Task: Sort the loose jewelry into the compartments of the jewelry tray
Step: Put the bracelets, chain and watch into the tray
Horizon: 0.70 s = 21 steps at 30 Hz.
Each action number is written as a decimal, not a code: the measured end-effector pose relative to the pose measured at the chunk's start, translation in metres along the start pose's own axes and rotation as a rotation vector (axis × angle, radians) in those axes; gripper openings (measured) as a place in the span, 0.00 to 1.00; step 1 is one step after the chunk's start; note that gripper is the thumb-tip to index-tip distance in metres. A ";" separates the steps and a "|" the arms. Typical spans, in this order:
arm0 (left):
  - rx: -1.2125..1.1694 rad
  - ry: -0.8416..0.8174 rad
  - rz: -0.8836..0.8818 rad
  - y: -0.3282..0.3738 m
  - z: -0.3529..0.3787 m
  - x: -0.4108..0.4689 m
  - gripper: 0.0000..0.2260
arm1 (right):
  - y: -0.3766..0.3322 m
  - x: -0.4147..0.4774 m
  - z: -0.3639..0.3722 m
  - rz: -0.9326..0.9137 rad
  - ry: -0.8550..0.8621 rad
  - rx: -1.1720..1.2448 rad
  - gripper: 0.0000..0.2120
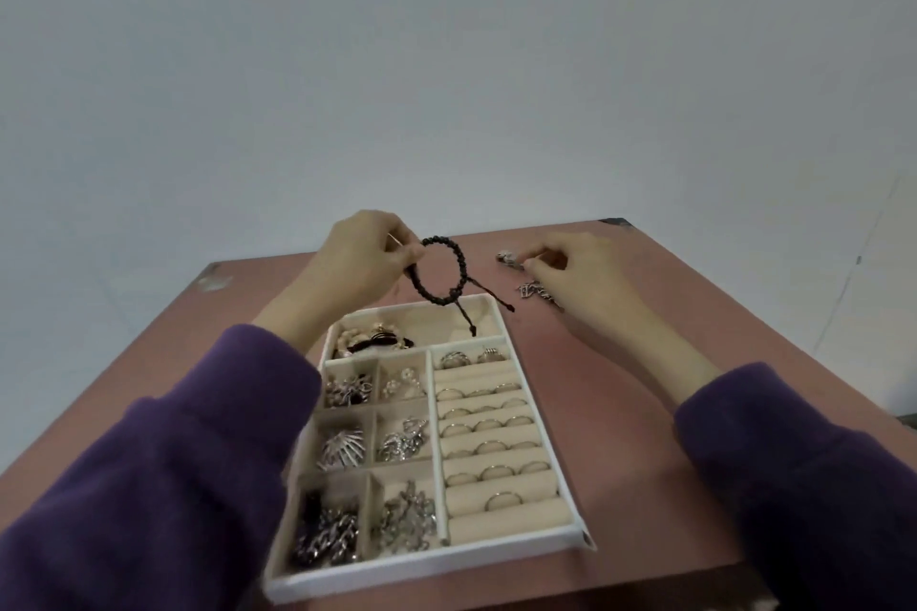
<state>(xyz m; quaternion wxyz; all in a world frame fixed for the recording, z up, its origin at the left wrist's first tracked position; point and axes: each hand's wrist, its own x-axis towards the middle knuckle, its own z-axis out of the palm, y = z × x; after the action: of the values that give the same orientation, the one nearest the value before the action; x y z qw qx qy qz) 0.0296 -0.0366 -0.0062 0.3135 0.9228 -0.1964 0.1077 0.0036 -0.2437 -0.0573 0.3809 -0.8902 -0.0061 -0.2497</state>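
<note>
Jewelry tray (422,566): white rim, beige lining, set lengthwise on a reddish-brown table (620,412). Far long compartment (446,320): a cluster of pearl, gold and black pieces (367,340) at its left end, the rest bare. Right column of ring rolls (496,456): silver rings (491,424) seated in most slots. Left block of six small compartments: each holds silver jewelry, among them a fan-shaped brooch (342,449) and a heavy chain (325,536) in the nearest left cell. Black beaded bracelet (444,270): in the air over the tray's far edge, hanging as an open loop, its two cord tails dangling toward the long compartment. Left hand (367,258): thumb and fingers pinched on the bracelet's left side. Right hand (580,268): low over the table right of the tray, fingers curled, tips at a small silver piece (508,258); whether it grips the piece cannot be told. Loose silver chain piece (538,293): on the table just beside that hand. Both arms in purple sleeves (198,486).
</note>
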 end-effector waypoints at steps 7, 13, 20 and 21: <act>0.149 0.004 -0.148 -0.053 -0.017 -0.027 0.06 | -0.029 -0.014 0.019 -0.095 -0.044 -0.007 0.09; 0.217 0.006 -0.100 -0.061 -0.016 -0.037 0.07 | -0.034 -0.016 0.024 -0.112 -0.069 0.000 0.08; 0.352 -0.014 -0.109 -0.058 -0.013 -0.036 0.14 | -0.030 -0.019 0.021 -0.096 -0.055 -0.030 0.08; 0.370 -0.027 -0.105 -0.057 -0.013 -0.036 0.14 | -0.030 -0.019 0.020 -0.094 -0.057 -0.037 0.08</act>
<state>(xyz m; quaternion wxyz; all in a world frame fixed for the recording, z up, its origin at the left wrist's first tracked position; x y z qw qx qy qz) 0.0209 0.0234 -0.0384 0.1411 0.9750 -0.1292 0.1130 -0.0096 -0.2055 -0.0577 0.3519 -0.9026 -0.0540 -0.2421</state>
